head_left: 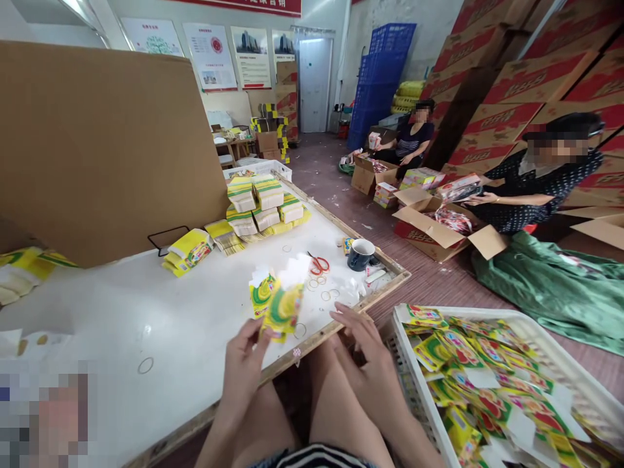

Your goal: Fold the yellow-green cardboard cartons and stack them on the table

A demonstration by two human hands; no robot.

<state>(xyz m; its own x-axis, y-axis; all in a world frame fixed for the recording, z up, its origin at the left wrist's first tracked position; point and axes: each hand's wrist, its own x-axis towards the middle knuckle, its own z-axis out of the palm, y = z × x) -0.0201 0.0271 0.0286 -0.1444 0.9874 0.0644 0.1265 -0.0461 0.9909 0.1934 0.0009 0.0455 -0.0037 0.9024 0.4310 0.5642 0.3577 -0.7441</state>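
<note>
Head view: left hand point(242, 364) pinched on a small fan of yellow packets point(275, 302) above the near edge of the white surface point(160, 312); right hand point(363, 344) open, empty, beside the white crate point(550, 364) of loose packets. Likely mid-gathering; next, another packet from the crate. Beyond: bundled stacks point(258, 205), rubber bands point(319, 283), scissors point(319, 263), mug point(361, 253), stacked cartons point(517, 84), two seated co-workers.

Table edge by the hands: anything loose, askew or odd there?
Rubber bands lie scattered loose on the table, one alone near the front edge. The scissors lie among them. The left hand holds yellow packets fanned unevenly; the right hand is empty. Nothing looks spilled or damaged.
</note>
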